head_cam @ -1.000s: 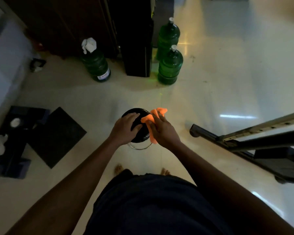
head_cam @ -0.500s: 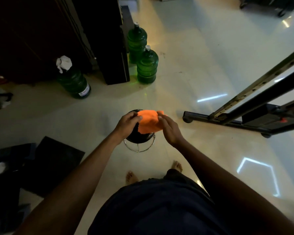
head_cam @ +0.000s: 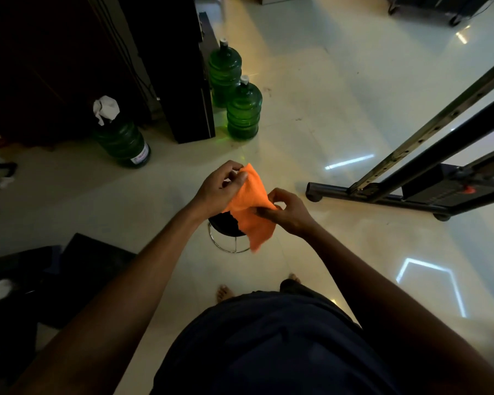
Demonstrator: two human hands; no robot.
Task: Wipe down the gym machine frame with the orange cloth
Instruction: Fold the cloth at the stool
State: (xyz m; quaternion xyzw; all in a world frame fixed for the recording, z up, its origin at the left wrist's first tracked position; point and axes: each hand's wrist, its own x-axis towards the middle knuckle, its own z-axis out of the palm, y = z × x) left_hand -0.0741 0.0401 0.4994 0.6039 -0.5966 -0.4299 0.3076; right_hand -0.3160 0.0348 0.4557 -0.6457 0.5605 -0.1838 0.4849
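An orange cloth [head_cam: 251,206] hangs in the air in front of me, held between both hands. My left hand [head_cam: 218,188] pinches its upper corner, and my right hand [head_cam: 287,210] pinches its right edge lower down. The loose lower end droops over a small black stool [head_cam: 226,226] with a chrome ring base. The gym machine frame [head_cam: 428,155] stands to the right: dark slanted bars and a perforated metal rail rise from a black floor bar with a round foot. Neither hand touches the frame.
Two green water jugs [head_cam: 241,109] stand beside a tall black cabinet [head_cam: 177,69] ahead. A third green jug [head_cam: 123,141] with a white rag on top sits to the left. Dark mats [head_cam: 92,269] lie on the glossy floor at left. My bare feet show below the stool.
The cloth has been lifted off the stool and spread between both hands. My view has turned to the right, bringing more of the machine frame into sight.
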